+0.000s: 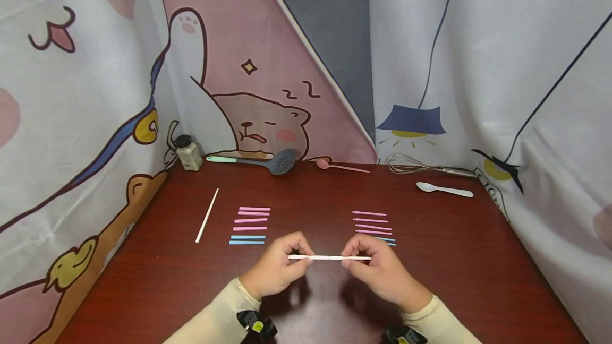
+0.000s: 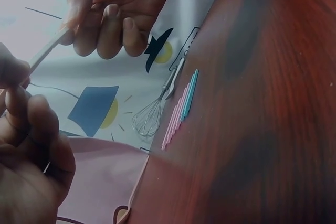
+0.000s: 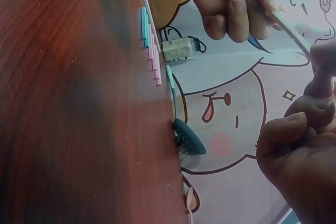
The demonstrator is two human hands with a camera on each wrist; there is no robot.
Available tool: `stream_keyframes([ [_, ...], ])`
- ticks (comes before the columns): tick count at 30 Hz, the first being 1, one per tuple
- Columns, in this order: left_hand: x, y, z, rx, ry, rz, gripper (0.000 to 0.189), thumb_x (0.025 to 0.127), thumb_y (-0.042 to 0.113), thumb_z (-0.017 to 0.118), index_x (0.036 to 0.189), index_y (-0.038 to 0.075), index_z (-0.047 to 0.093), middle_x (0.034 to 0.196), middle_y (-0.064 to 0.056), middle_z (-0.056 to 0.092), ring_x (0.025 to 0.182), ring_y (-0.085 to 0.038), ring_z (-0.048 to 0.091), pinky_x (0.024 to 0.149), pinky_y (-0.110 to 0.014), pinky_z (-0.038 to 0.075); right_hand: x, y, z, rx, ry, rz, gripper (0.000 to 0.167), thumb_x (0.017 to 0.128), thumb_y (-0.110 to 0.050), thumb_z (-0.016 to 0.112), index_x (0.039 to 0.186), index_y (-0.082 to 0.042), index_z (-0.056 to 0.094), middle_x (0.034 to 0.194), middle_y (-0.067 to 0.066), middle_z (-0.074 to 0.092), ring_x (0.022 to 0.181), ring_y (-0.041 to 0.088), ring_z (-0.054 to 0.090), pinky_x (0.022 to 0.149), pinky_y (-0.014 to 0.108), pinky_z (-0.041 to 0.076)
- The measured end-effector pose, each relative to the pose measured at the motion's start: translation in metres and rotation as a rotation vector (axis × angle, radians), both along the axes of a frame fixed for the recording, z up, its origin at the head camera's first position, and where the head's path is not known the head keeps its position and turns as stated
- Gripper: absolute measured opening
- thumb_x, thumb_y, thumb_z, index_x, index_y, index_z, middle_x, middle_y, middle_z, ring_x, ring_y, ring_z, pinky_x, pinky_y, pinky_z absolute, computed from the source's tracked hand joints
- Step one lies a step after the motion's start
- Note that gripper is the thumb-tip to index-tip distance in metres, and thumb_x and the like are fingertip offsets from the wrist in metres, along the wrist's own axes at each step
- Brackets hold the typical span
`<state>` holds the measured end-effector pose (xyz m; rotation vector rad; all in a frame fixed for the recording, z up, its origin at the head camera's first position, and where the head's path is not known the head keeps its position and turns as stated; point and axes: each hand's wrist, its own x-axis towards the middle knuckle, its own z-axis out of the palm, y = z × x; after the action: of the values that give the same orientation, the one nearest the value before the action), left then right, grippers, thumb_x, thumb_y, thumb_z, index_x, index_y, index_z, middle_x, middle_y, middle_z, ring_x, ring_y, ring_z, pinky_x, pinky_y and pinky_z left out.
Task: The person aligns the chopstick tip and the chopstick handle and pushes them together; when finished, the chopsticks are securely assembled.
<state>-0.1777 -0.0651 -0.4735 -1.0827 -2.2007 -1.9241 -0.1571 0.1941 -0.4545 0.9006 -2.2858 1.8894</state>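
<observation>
A thin white stick (image 1: 321, 257), with a seam near its middle, is held level above the table. My left hand (image 1: 279, 264) pinches its left part between thumb and fingers, and my right hand (image 1: 380, 267) pinches the right part. In the left wrist view, the stick (image 2: 47, 51) runs between both hands' fingertips. The right wrist view shows the stick (image 3: 291, 30) the same way. Beyond my left hand lie several short pink sticks (image 1: 251, 221) and two blue sticks (image 1: 247, 242). Thinner pink sticks (image 1: 372, 221) lie past my right hand, with blue ones (image 1: 388, 240) partly hidden behind it.
A longer white stick (image 1: 207, 215) lies at the left of the brown table (image 1: 158, 291). Along the back are a black-lidded jar (image 1: 189, 154), a slotted skimmer (image 1: 279, 163), a pink spoon (image 1: 325, 164), a whisk (image 1: 416, 166) and a white spoon (image 1: 442, 190). Printed curtains hang behind.
</observation>
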Motion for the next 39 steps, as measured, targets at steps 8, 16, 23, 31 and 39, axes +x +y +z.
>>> stream_keyframes([
  [8, 0.003, 0.002, -0.001, 0.029, 0.042, -0.003, 0.015, 0.087, -0.007, 0.068, 0.089, 0.006, 0.062, 0.079, -0.009, 0.06, 0.076, 0.001, 0.054, 0.064, -0.02, 0.049, 0.003, -0.005, -0.004, -0.01, 0.004, -0.038, 0.018, 0.086, 0.013, 0.069, 0.091, -0.003, 0.065, 0.074, 0.0, 0.06, 0.065, 0.0, 0.05, 0.051, 0.024, 0.046],
  [16, 0.004, 0.003, -0.002, 0.007, 0.05, -0.013, 0.018, 0.086, -0.009, 0.068, 0.088, 0.007, 0.06, 0.08, -0.009, 0.06, 0.076, 0.001, 0.052, 0.063, -0.019, 0.047, 0.003, -0.007, -0.006, -0.006, 0.049, -0.042, 0.023, 0.084, 0.015, 0.07, 0.089, -0.007, 0.066, 0.072, 0.002, 0.06, 0.064, -0.002, 0.05, 0.049, 0.024, 0.045],
  [23, 0.004, 0.004, -0.003, 0.021, 0.06, -0.023, 0.021, 0.087, -0.01, 0.068, 0.088, 0.008, 0.058, 0.08, -0.008, 0.058, 0.076, 0.0, 0.051, 0.064, -0.018, 0.045, 0.004, -0.007, -0.005, -0.003, 0.035, -0.062, 0.023, 0.084, 0.015, 0.07, 0.088, -0.007, 0.066, 0.072, 0.003, 0.061, 0.064, -0.001, 0.05, 0.05, 0.023, 0.044],
  [31, 0.0, 0.003, -0.005, 0.002, 0.098, -0.033, 0.022, 0.087, -0.011, 0.069, 0.089, 0.009, 0.06, 0.084, -0.008, 0.061, 0.081, -0.003, 0.056, 0.069, -0.024, 0.051, 0.0, -0.003, -0.002, 0.007, 0.062, -0.036, 0.019, 0.086, 0.013, 0.072, 0.09, -0.005, 0.067, 0.073, 0.011, 0.062, 0.066, -0.002, 0.053, 0.052, 0.023, 0.048],
  [39, -0.01, -0.008, -0.004, -0.015, 0.116, 0.027, 0.021, 0.089, -0.009, 0.069, 0.09, 0.011, 0.063, 0.088, -0.005, 0.065, 0.083, -0.006, 0.06, 0.073, -0.028, 0.054, -0.005, 0.002, -0.002, 0.049, 0.077, -0.143, 0.018, 0.088, 0.008, 0.075, 0.1, -0.006, 0.073, 0.076, 0.005, 0.066, 0.065, 0.0, 0.052, 0.051, 0.025, 0.046],
])
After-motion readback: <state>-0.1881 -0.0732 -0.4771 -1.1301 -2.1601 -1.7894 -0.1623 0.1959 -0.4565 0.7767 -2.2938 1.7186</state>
